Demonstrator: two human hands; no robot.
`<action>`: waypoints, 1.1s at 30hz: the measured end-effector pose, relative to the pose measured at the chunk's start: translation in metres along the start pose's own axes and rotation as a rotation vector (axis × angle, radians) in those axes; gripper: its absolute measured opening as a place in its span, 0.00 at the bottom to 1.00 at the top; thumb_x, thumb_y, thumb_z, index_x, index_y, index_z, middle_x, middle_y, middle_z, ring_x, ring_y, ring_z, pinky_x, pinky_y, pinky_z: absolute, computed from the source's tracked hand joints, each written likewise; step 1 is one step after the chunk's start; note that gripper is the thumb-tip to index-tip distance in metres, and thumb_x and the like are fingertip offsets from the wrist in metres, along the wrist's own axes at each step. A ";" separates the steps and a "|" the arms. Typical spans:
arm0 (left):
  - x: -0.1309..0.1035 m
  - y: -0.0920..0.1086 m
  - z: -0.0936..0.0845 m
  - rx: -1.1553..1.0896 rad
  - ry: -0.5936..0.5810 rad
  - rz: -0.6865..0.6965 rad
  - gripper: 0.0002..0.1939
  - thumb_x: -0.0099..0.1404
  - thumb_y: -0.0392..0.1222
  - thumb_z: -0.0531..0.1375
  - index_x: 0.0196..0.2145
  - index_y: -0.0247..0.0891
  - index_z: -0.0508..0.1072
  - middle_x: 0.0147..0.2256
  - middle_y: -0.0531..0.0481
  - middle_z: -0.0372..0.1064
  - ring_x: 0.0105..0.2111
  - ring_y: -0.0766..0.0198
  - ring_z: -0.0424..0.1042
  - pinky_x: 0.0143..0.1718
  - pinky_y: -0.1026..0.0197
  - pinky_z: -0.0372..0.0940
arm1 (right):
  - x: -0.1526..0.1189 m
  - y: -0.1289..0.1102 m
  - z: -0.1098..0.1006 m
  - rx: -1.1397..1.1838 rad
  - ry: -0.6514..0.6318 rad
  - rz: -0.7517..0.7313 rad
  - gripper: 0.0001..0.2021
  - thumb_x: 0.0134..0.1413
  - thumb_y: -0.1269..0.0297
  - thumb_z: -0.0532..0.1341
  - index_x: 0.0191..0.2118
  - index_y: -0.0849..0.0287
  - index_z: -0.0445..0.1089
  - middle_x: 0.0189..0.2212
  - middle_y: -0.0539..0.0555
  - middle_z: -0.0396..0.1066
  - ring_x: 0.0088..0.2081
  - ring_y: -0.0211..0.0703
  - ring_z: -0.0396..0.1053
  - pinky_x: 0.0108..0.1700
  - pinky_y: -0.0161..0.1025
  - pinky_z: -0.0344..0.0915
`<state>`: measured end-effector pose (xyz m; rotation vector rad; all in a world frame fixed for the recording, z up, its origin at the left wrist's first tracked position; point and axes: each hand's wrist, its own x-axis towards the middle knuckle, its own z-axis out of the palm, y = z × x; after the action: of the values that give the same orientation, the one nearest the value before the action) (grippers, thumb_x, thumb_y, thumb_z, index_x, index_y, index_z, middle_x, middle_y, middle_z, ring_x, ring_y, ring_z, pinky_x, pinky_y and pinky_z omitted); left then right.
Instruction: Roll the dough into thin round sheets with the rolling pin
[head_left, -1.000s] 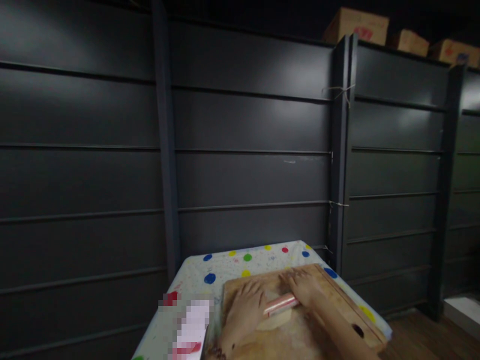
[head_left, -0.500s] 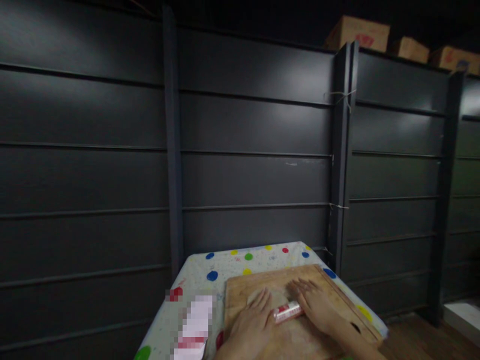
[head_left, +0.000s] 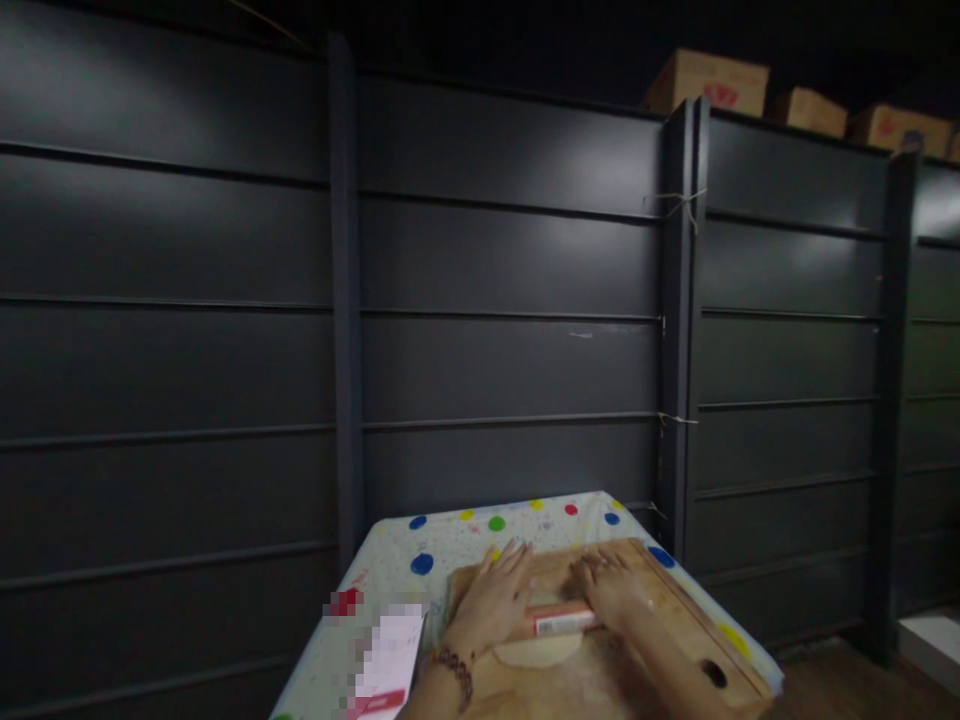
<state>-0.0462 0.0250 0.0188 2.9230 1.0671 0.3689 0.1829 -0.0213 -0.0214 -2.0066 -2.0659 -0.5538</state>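
Observation:
A rolling pin with a red-and-white label lies crosswise over a pale, flattened piece of dough on a wooden board. My left hand presses on the pin's left part, its fingers stretched forward and spread. On the right part rests my right hand, palm down, fingers extended. Both ends of the pin are hidden under the hands. Some dough shows in front of the pin and more behind it. A beaded bracelet circles my left wrist.
Under the board is a table with a white, colour-dotted cloth. A pinkish-white flat item, partly blurred out, lies left of the board. A dark panelled wall stands directly behind the table. Cardboard boxes sit atop it.
Both hands have pushed forward, away from me, and the rolling pin has turned, showing another side of its label. More dough shows on the near side. The bracelet has come into view.

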 end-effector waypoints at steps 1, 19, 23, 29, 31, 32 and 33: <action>0.000 -0.001 -0.001 -0.027 0.001 -0.001 0.28 0.71 0.42 0.45 0.66 0.37 0.56 0.68 0.46 0.49 0.67 0.59 0.49 0.68 0.50 0.44 | -0.004 -0.001 0.000 -0.002 0.000 0.007 0.18 0.63 0.71 0.49 0.51 0.59 0.73 0.53 0.61 0.71 0.56 0.55 0.67 0.57 0.49 0.59; -0.032 0.015 -0.013 -0.118 -0.058 0.012 0.31 0.73 0.49 0.41 0.67 0.32 0.53 0.68 0.42 0.47 0.68 0.58 0.45 0.68 0.51 0.42 | -0.039 -0.009 -0.001 0.040 0.103 -0.032 0.21 0.62 0.75 0.48 0.54 0.62 0.71 0.54 0.61 0.70 0.59 0.52 0.64 0.62 0.48 0.56; -0.006 0.001 -0.010 -0.036 0.012 -0.058 0.31 0.73 0.48 0.40 0.67 0.30 0.54 0.68 0.42 0.46 0.68 0.57 0.44 0.69 0.49 0.39 | -0.004 -0.006 -0.003 0.030 0.011 0.032 0.20 0.65 0.70 0.47 0.53 0.60 0.73 0.54 0.62 0.71 0.59 0.54 0.64 0.61 0.51 0.55; -0.001 -0.006 -0.002 0.005 0.070 -0.162 0.31 0.71 0.46 0.41 0.67 0.27 0.53 0.68 0.39 0.44 0.68 0.52 0.43 0.68 0.45 0.43 | 0.009 -0.001 -0.004 0.069 -0.005 -0.010 0.21 0.65 0.70 0.47 0.56 0.54 0.71 0.57 0.55 0.69 0.61 0.52 0.60 0.64 0.51 0.52; -0.010 -0.001 -0.002 -0.004 0.001 -0.109 0.31 0.70 0.45 0.43 0.67 0.31 0.54 0.68 0.42 0.46 0.68 0.52 0.44 0.67 0.44 0.44 | -0.003 -0.001 -0.006 0.121 -0.030 -0.096 0.22 0.64 0.71 0.47 0.58 0.53 0.69 0.59 0.54 0.67 0.63 0.52 0.58 0.65 0.51 0.50; -0.016 0.002 -0.002 -0.021 -0.029 -0.086 0.31 0.70 0.45 0.44 0.67 0.33 0.54 0.68 0.43 0.46 0.68 0.52 0.44 0.67 0.44 0.45 | -0.011 0.000 -0.008 0.158 -0.043 -0.130 0.23 0.64 0.71 0.46 0.59 0.53 0.68 0.59 0.54 0.66 0.63 0.52 0.58 0.65 0.52 0.50; -0.022 0.004 -0.002 -0.046 -0.049 -0.070 0.31 0.70 0.46 0.44 0.67 0.34 0.54 0.68 0.44 0.45 0.68 0.54 0.43 0.68 0.45 0.45 | -0.019 0.000 -0.010 0.198 -0.054 -0.149 0.23 0.65 0.70 0.46 0.59 0.53 0.68 0.60 0.54 0.66 0.63 0.52 0.58 0.65 0.52 0.50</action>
<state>-0.0600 0.0075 0.0169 2.8310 1.1346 0.3135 0.1826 -0.0431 -0.0198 -1.7865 -2.2189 -0.3074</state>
